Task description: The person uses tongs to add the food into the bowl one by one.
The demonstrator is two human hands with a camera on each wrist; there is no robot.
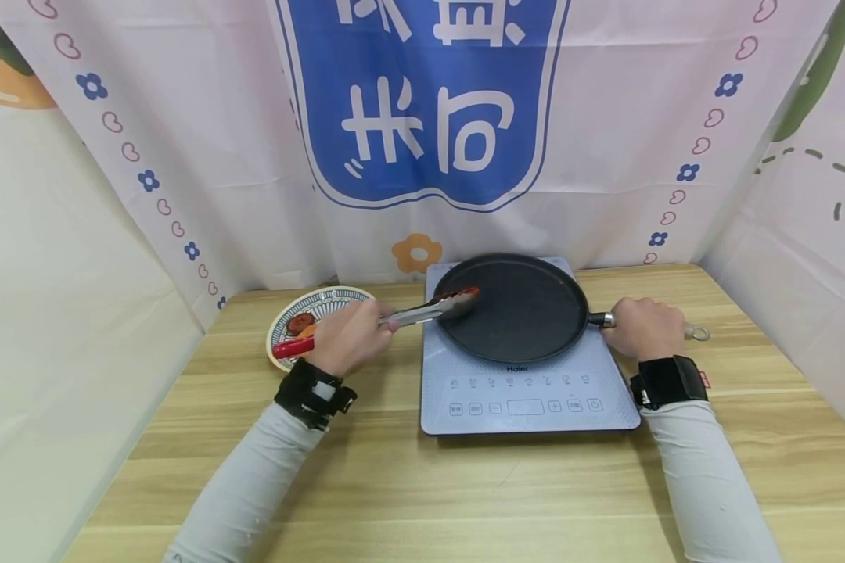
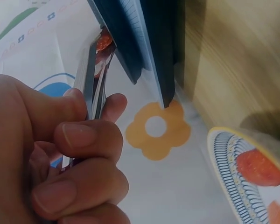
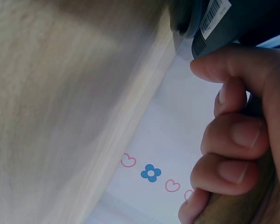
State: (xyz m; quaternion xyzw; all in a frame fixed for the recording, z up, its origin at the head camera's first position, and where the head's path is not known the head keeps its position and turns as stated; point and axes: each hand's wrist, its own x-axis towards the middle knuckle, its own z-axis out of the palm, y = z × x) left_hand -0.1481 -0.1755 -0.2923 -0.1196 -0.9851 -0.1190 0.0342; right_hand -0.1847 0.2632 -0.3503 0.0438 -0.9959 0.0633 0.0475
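My left hand grips metal tongs with a red handle end. Between the tong tips is a reddish food slice, held over the left side of a flat black frying pan. My right hand is wrapped round the pan's handle, most of which the fingers hide; its metal hanging ring pokes out past the hand. Behind the left hand, a patterned plate with a yellow rim carries a reddish slice and an orange piece.
Beneath the pan lies a pale induction cooktop with a touch panel along its front. Everything stands on a wood-grain table. A printed cloth hangs close behind, and pale walls close in both sides.
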